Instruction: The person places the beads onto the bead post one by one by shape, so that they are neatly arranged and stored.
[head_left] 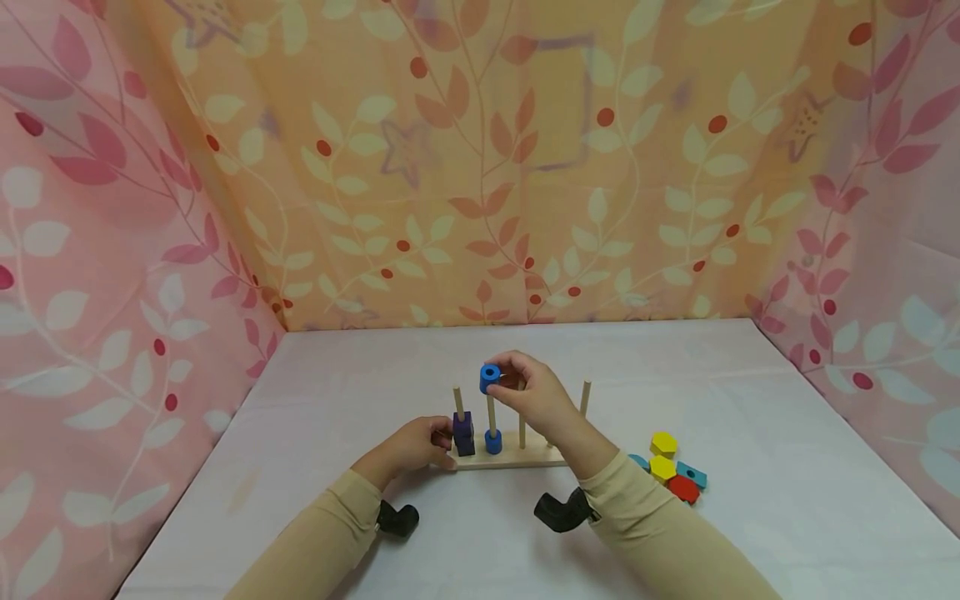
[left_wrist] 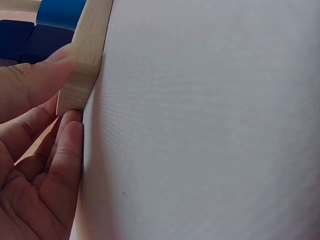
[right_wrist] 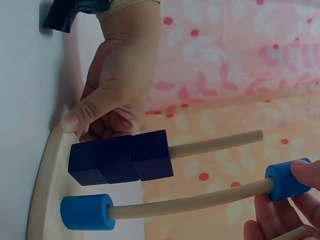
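My right hand (head_left: 534, 396) pinches a blue bead (head_left: 490, 380), a short cylinder with a hole, between thumb and fingers. In the right wrist view this bead (right_wrist: 287, 179) is at the tip of the second peg (right_wrist: 200, 201). Another blue bead (right_wrist: 87, 212) sits at the foot of the same peg. Three dark purple square blocks (right_wrist: 120, 157) are stacked on the first peg beside it. My left hand (head_left: 408, 450) grips the left end of the wooden base (left_wrist: 90, 45), its thumb on the wood and its fingers at the end.
More pegs rise to the right, including the far one (head_left: 587, 396); my right hand and forearm partly cover others. Yellow hexagons (head_left: 663, 469), a red piece (head_left: 684, 489) and teal pieces (head_left: 692, 475) lie right of the base. Patterned curtains (head_left: 480, 167) surround the white tabletop (head_left: 300, 383).
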